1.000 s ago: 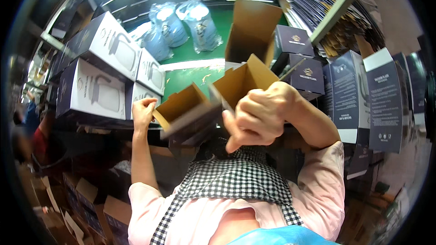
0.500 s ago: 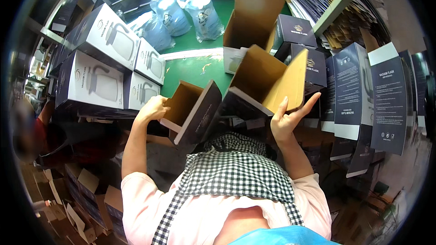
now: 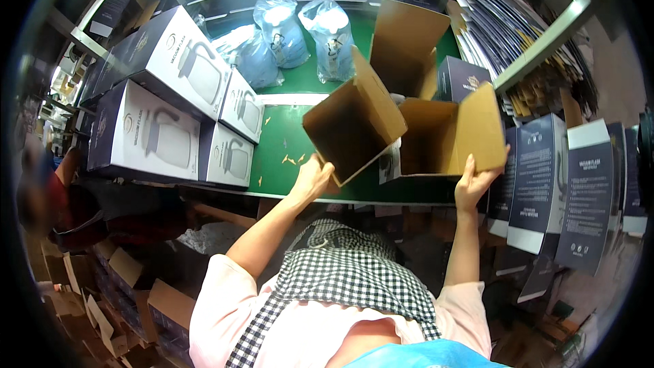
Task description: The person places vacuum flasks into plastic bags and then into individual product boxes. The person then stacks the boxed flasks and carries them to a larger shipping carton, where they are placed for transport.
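Observation:
My left hand (image 3: 315, 176) grips the lower left edge of an open cardboard box (image 3: 351, 123), whose brown inside faces me. Its flap sticks up, and the box tilts over the bench's front part. To the right, my right hand (image 3: 477, 180) is closed on the raised flap of a second open box (image 3: 430, 138), with the thumb on the brown face. Both boxes look hollow, though their deepest corners are in shadow. Behind them a third box (image 3: 407, 44) stands with its brown lid up.
Three bagged blue flasks (image 3: 330, 44) stand at the back of the green bench (image 3: 281, 138). Closed printed boxes (image 3: 153, 133) are stacked at left. Flattened cartons (image 3: 504, 24) fill the rack at right, and folded sleeves (image 3: 582, 191) hang below it. Open cartons (image 3: 170, 303) lie at lower left.
The left box has moved right and up over the bench and turned its opening toward me. The right box has shifted right, and my right hand has closed on its flap.

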Demonstrator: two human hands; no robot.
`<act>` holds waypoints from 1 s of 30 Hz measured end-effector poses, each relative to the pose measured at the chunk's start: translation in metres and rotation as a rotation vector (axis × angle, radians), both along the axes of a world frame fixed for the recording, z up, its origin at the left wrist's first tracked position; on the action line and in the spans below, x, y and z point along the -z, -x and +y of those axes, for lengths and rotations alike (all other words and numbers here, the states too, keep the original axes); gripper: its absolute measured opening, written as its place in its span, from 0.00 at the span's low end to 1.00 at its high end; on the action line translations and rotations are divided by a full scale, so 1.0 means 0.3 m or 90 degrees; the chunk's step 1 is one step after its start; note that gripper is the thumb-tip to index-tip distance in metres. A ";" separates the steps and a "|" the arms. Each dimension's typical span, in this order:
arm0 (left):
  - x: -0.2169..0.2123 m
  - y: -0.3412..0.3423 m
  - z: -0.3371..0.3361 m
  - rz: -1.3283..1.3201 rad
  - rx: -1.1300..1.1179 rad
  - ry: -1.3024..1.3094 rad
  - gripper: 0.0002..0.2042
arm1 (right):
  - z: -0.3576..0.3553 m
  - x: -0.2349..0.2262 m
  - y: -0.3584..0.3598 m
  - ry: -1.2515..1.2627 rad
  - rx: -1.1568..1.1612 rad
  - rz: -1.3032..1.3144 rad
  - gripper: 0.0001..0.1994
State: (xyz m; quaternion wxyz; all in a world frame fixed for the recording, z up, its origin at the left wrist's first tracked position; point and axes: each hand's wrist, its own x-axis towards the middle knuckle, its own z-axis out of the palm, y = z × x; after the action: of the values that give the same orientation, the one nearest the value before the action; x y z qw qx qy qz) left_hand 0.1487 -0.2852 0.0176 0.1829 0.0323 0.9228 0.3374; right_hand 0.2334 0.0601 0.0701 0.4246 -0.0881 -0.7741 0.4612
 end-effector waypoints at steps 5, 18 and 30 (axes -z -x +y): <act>-0.220 0.371 -0.223 -0.359 0.134 -0.269 0.21 | -0.064 0.001 -0.073 -0.063 0.159 -0.021 0.43; 0.398 1.278 0.278 0.357 -0.048 -0.199 0.20 | -0.639 0.050 0.228 -0.539 -0.290 -0.202 0.10; -0.496 0.466 -0.381 0.492 -0.338 -0.609 0.15 | -0.595 0.052 0.166 -0.123 -0.180 -0.199 0.34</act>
State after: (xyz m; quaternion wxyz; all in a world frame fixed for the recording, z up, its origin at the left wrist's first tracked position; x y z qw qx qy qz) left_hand 0.0090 -0.3995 0.1664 -0.2845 0.0001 0.6475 0.7070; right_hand 0.1837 -0.1184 0.0544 0.2369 -0.0080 -0.8758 0.4205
